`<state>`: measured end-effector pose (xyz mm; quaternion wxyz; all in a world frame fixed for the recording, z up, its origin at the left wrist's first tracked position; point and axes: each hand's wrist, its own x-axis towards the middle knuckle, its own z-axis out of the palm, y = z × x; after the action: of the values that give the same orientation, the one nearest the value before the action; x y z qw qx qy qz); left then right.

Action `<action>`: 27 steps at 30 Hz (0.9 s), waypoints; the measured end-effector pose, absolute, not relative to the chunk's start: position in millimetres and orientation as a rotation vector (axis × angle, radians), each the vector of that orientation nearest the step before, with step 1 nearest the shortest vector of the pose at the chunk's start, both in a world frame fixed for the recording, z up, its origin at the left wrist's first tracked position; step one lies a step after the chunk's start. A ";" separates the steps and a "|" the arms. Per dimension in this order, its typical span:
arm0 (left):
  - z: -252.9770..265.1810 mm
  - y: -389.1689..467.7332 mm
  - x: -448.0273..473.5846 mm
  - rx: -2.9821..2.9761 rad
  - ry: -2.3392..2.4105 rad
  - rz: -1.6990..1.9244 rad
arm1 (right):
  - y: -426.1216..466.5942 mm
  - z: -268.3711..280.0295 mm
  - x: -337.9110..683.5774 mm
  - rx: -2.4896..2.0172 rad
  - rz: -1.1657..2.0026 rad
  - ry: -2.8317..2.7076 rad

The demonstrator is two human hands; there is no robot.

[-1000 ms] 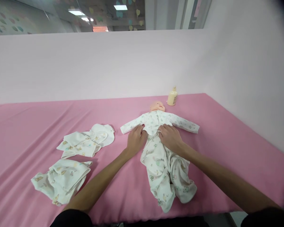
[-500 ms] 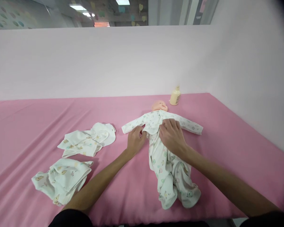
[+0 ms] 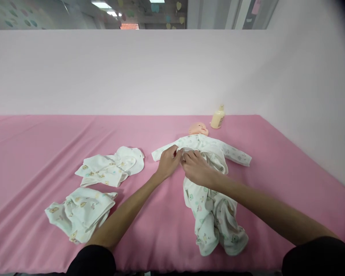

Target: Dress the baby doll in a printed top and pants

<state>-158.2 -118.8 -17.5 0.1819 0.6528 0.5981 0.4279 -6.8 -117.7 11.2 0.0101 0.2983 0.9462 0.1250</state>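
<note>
A baby doll lies on its back on the pink sheet, with its head (image 3: 198, 128) at the far end. It wears a white printed baby shirt (image 3: 202, 142) with the sleeves spread out, and white printed baby trousers (image 3: 204, 209). My left hand (image 3: 169, 163) is closed in a pinch on the shirt's lower left edge. Right beside it, my right hand (image 3: 198, 168) is also closed, its fingertips on the gathered hem, reaching across the doll's waist. The exact bit of cloth between the fingertips is hidden.
Two folded printed white cloth garments, a farther one (image 3: 110, 166) and a nearer one (image 3: 82, 214), lie left of the doll. A pale yellow pump bottle (image 3: 217, 117) stands beyond the head. White walls (image 3: 126, 73) border the pink sheet (image 3: 149, 237) at the back and right.
My right hand has moved left across the doll's waist to meet my left hand. The shirt's hem is lifted and bunched. The view has shifted slightly.
</note>
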 end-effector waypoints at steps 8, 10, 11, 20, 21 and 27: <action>-27.0 -122.6 -161.7 1.731 1.637 1.218 | -103.4 37.2 -24.1 0.940 -0.027 2.681; -32.0 -121.5 -165.8 1.511 1.480 1.199 | -101.2 35.6 -20.4 0.957 -0.039 2.699; -33.9 -121.1 -168.3 1.356 1.356 1.165 | -100.2 33.7 -17.7 0.963 -0.038 2.724; -43.8 -116.7 -164.1 0.491 0.924 1.028 | -99.4 22.0 1.8 0.918 -0.015 2.920; -47.2 -112.3 -158.9 0.502 0.875 1.007 | -100.0 22.4 2.5 0.916 -0.028 2.923; -65.8 -80.0 -138.7 0.492 0.641 1.044 | -97.1 20.6 8.4 0.877 -0.101 2.984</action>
<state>-138.7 -80.0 -65.8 0.7900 0.2284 0.2976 0.4849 8.4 -97.1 20.6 0.0149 0.2818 0.9588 -0.0325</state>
